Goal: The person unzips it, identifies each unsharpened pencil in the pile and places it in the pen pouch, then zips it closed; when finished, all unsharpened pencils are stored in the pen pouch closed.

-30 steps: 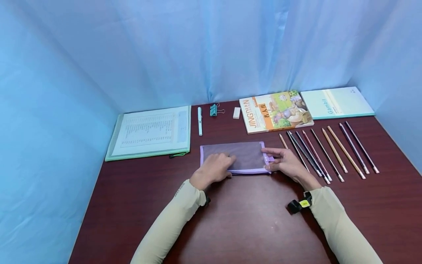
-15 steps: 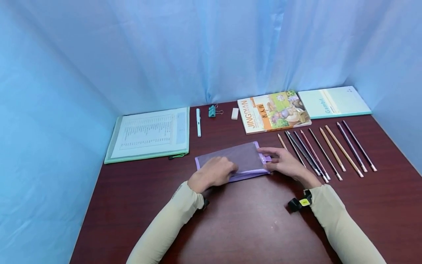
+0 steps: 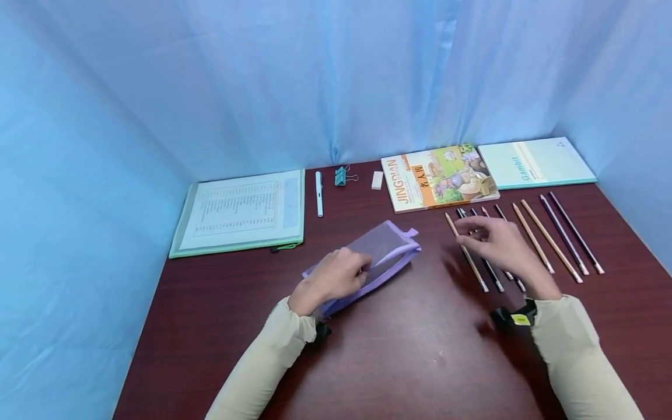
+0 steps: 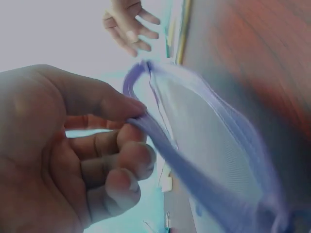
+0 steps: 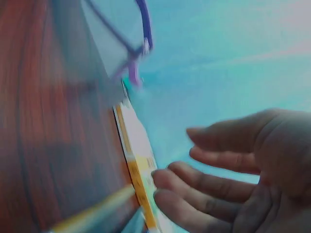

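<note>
A purple-edged mesh zip pouch (image 3: pixel 391 262) lies tilted on the table, its mouth gaping toward the person. My left hand (image 3: pixel 338 274) pinches one edge of that mouth between thumb and forefinger; in the left wrist view the lifted rim (image 4: pixel 170 150) shows clearly beside the thumb. Apart from the pouch, my right hand (image 3: pixel 499 245) hovers above the left end of a row of pencils (image 3: pixel 551 239), covering parts of several. Its fingers are loosely bent and hold nothing, as the right wrist view of the hand (image 5: pixel 233 170) shows.
Behind the pencils lie an orange and green book (image 3: pixel 441 178) and a pale Gambit notebook (image 3: pixel 538 163). A white eraser (image 3: pixel 377 180), a teal binder clip (image 3: pixel 341 175) and a light blue pen (image 3: pixel 319 193) lie at the back. A green-edged document folder (image 3: pixel 238 213) lies left.
My right hand has let go of the pouch's right end and moved right over the pencils. The pouch has turned, its left end coming nearer the person, and its mouth has opened wider.
</note>
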The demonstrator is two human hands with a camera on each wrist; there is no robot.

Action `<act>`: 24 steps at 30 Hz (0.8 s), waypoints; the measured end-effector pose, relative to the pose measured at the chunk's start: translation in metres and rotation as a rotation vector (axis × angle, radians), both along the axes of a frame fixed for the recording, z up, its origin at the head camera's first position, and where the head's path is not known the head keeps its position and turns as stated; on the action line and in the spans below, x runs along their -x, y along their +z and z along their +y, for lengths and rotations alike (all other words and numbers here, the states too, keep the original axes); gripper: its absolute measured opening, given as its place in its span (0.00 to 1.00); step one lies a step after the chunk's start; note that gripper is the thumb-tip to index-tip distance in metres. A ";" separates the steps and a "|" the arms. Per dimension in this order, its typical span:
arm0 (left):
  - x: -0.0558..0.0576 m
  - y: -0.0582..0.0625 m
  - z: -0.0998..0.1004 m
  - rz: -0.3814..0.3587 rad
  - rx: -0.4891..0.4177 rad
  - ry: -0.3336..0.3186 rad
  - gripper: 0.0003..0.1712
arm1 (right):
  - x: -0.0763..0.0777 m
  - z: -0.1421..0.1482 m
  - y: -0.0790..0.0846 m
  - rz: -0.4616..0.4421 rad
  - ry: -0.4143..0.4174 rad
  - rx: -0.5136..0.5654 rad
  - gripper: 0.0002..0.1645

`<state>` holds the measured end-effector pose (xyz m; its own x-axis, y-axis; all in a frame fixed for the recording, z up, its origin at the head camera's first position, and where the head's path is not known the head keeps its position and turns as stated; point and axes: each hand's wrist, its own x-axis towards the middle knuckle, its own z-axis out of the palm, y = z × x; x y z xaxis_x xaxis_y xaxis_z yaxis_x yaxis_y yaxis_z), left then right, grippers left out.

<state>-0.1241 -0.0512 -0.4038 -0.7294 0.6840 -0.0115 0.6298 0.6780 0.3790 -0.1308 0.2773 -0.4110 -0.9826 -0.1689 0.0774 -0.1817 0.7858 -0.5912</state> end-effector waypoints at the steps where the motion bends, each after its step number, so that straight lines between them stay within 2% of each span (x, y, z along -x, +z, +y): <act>1: 0.000 0.001 0.000 -0.015 -0.016 0.018 0.05 | 0.000 0.005 0.001 0.017 -0.022 -0.032 0.18; 6: -0.001 0.002 -0.001 -0.097 -0.145 0.149 0.02 | 0.000 0.023 0.000 0.011 -0.084 -0.168 0.10; 9: -0.001 0.001 0.001 -0.163 -0.254 0.259 0.04 | 0.001 0.026 -0.003 -0.039 -0.093 -0.232 0.09; 14: -0.001 -0.006 0.009 -0.214 -0.397 0.405 0.05 | 0.002 0.019 -0.007 -0.071 -0.099 -0.324 0.11; 18: -0.001 -0.013 0.016 -0.221 -0.459 0.465 0.05 | 0.003 0.013 -0.012 -0.109 -0.128 -0.353 0.09; 21: -0.001 -0.017 0.020 -0.207 -0.462 0.485 0.05 | 0.003 0.009 -0.016 -0.137 -0.153 -0.344 0.10; 24: -0.001 -0.019 0.023 -0.224 -0.461 0.491 0.05 | 0.003 0.006 -0.020 -0.125 -0.170 -0.351 0.08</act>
<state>-0.1232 -0.0287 -0.4224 -0.9687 0.2478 0.0140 0.1655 0.6027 0.7806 -0.1342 0.2834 -0.4310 -0.9969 0.0015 -0.0781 0.0243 0.9564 -0.2912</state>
